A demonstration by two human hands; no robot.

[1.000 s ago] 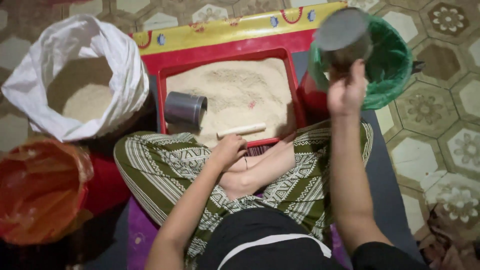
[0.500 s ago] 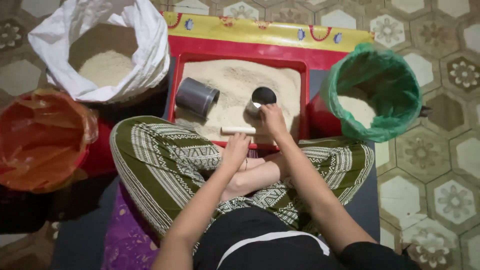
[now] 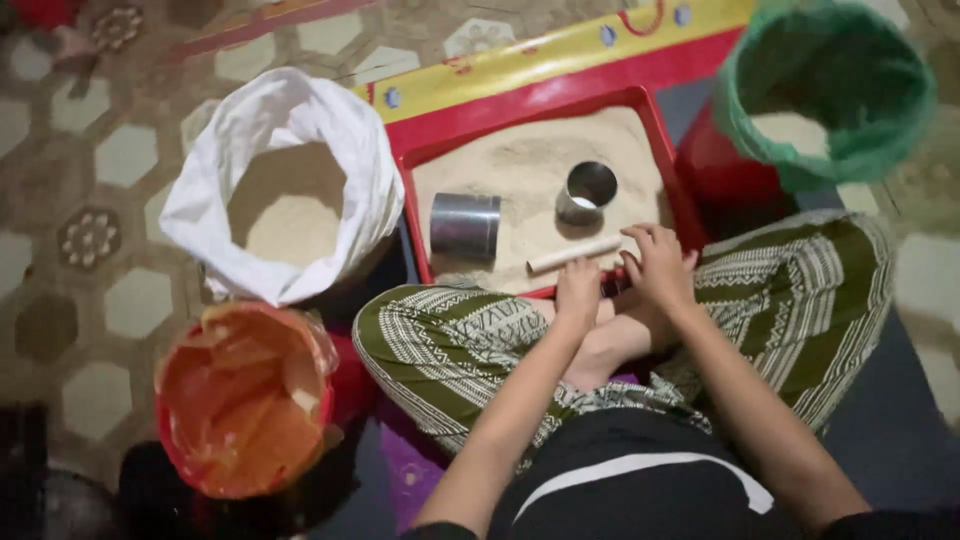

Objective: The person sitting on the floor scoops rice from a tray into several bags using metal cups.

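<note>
I sit cross-legged in green patterned trousers before a red tray [image 3: 670,190] filled with pale sandy powder. One metal cup [image 3: 586,190] stands upright in the powder; a second metal cup [image 3: 465,226] lies on its side to the left. A short wooden stick [image 3: 573,254] lies near the tray's front edge. My right hand [image 3: 658,266] hovers at that edge, fingers spread, just right of the stick. My left hand [image 3: 578,291] rests on the tray's front rim, fingers curled, holding nothing that I can see.
A white sack [image 3: 285,180] with pale powder stands left of the tray. An orange-lined bucket [image 3: 245,400] sits at lower left. A green-lined bucket [image 3: 830,90] holding some powder stands at upper right. Patterned floor tiles lie all around.
My right hand carried the metal cup from above the green bucket down to the tray, set it upright in the powder, and let go. The view swung right.
</note>
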